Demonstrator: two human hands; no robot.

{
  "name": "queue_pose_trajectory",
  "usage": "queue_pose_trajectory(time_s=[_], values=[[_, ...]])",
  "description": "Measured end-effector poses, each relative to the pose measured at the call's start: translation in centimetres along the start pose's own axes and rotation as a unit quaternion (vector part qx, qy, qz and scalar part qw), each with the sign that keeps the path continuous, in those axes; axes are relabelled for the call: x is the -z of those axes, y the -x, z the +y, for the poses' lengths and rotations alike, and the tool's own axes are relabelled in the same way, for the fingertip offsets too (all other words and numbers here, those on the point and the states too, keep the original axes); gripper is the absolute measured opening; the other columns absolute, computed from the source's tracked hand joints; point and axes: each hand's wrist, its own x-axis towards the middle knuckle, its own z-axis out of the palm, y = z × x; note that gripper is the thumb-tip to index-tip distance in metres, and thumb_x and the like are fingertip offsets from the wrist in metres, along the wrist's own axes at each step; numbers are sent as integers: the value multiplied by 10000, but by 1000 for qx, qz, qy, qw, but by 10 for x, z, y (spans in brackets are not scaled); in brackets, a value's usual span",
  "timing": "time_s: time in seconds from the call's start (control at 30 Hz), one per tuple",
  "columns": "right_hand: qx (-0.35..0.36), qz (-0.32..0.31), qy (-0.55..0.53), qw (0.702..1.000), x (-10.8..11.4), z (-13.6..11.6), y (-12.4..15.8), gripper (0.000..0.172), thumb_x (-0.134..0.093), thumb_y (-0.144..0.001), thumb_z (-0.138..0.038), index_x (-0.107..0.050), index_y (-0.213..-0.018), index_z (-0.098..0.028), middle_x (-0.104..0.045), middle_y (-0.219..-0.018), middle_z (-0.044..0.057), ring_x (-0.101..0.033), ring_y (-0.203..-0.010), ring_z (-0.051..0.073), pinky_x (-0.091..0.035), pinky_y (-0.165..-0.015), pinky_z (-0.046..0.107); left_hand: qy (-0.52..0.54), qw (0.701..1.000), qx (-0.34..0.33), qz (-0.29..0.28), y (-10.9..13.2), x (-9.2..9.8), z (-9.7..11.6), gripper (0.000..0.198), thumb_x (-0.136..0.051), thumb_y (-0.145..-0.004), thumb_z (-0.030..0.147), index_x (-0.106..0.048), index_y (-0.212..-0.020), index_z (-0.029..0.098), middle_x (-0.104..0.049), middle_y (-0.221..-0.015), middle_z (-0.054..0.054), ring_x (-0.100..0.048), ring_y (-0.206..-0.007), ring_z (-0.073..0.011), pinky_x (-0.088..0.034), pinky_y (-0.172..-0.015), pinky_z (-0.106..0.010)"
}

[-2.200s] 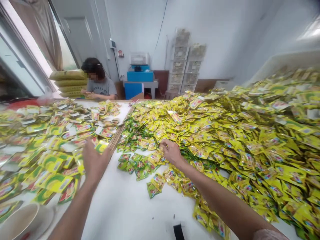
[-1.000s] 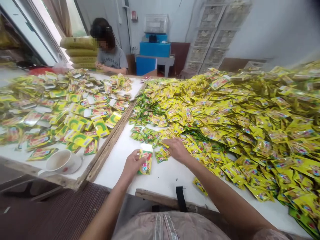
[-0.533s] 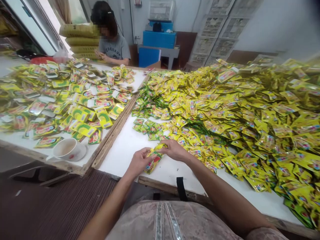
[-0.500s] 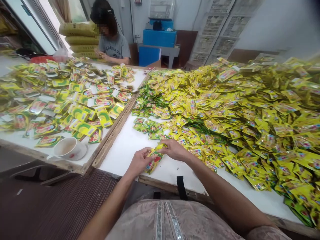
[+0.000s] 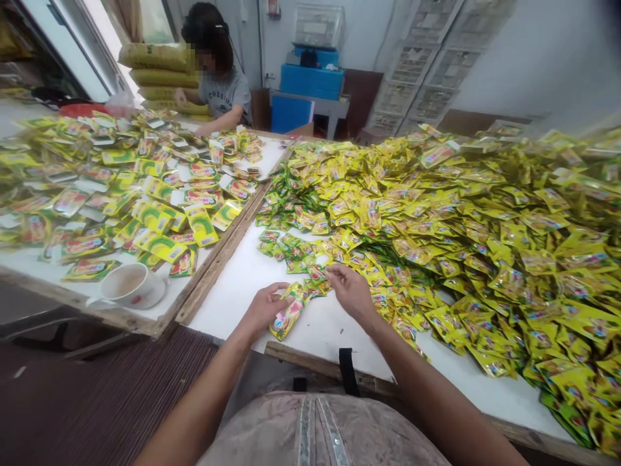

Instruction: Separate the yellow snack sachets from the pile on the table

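My left hand (image 5: 266, 309) is closed on a yellow packet (image 5: 290, 312) with pink and white print, tilted above the white tabletop near its front edge. To its right, my right hand (image 5: 353, 292) pinches the end of a small green sachet (image 5: 317, 274) with a red patch on it. Several more green sachets (image 5: 297, 249) lie loose just beyond my hands. A large heap of yellow sachets (image 5: 436, 213) spreads from beside my right hand across the table.
On the left table lie many printed yellow-green cartons (image 5: 158, 217). A white cup (image 5: 130, 286) of pale brown drink stands near its front edge. A wooden strip (image 5: 220, 265) edges the white table. A co-worker (image 5: 220, 90) sits across, beside stacked yellow sacks (image 5: 158, 58).
My hands have drawn apart: the right has left the yellow packet and moved right to a green sachet. The packet stays in my left hand. The co-worker's arm now reaches toward the cartons.
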Motion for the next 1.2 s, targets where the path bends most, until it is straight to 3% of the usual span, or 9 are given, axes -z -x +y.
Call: queue_pose_trajectory(time_s=[0.13,0.23,0.3,0.4,0.5,0.57,0.9,1.07,1.2], values=[[111,-102,203,968,2,4,-26,341,-642,-745,-394,-638,-1032,-209,-684,-953,100,-549,-973,283,-379,-827,412,24,999,10,20,-2,-1,2,558,-781,-539,343,-598,-1029,147,-593,-529,40,-547,-462,-122,-369,-476,-216],[113,-129,247,954,0,6,-35,185,-564,-811,-282,-670,-944,-209,-690,-805,80,-587,-861,248,-372,-823,410,46,998,18,25,1,-2,3,589,-793,-513,333,-594,-1031,137,-609,-535,33,-570,-484,-135,-395,-492,-224],[85,-70,207,972,0,8,-35,195,-494,-833,-227,-671,-910,-201,-669,-739,73,-593,-784,220,-402,-790,381,46,998,32,31,2,-1,3,598,-801,-496,326,-597,-1023,132,-621,-541,25,-579,-486,-143,-411,-492,-234],[7,1,2,1000,-1,5,-27,214,-509,-804,-294,-628,-953,-198,-620,-689,34,-583,-667,185,-474,-683,341,46,997,43,42,4,1,3,602,-805,-495,335,-597,-1019,123,-646,-566,7,-589,-489,-152,-423,-487,-242],[-71,-10,-240,968,-9,-4,-15,344,-586,-724,-381,-575,-1020,-207,-569,-696,-7,-579,-613,149,-532,-627,323,52,998,24,37,4,-1,4,608,-809,-508,355,-596,-1028,123,-666,-597,-3,-604,-515,-149,-429,-502,-234],[-94,-23,-314,944,-16,-9,-8,377,-630,-669,-395,-586,-995,-209,-557,-722,-7,-586,-633,143,-554,-637,324,66,998,2,18,4,-3,5,616,-810,-520,360,-592,-1046,123,-684,-634,-14,-619,-544,-150,-447,-536,-236],[-44,-58,-259,963,-6,-6,9,221,-625,-698,-327,-657,-872,-195,-631,-718,11,-605,-688,159,-531,-642,309,89,993,-41,-61,19,-8,7,649,-795,-568,355,-573,-1128,114,-718,-749,-48,-660,-662,-182,-488,-668,-284],[11,-22,-165,986,-5,-12,17,256,-637,-718,-323,-648,-941,-198,-653,-814,32,-581,-757,163,-468,-686,299,87,994,-49,-53,16,-10,5,618,-784,-585,361,-576,-1118,128,-713,-750,-35,-654,-655,-170,-485,-654,-268],[-20,-2,-230,973,-6,-16,12,312,-660,-681,-341,-610,-941,-175,-620,-827,31,-568,-764,155,-464,-686,285,57,996,-53,-47,12,-10,2,608,-777,-599,356,-571,-1125,133,-692,-691,-11,-640,-624,-159,-471,-608,-246]])
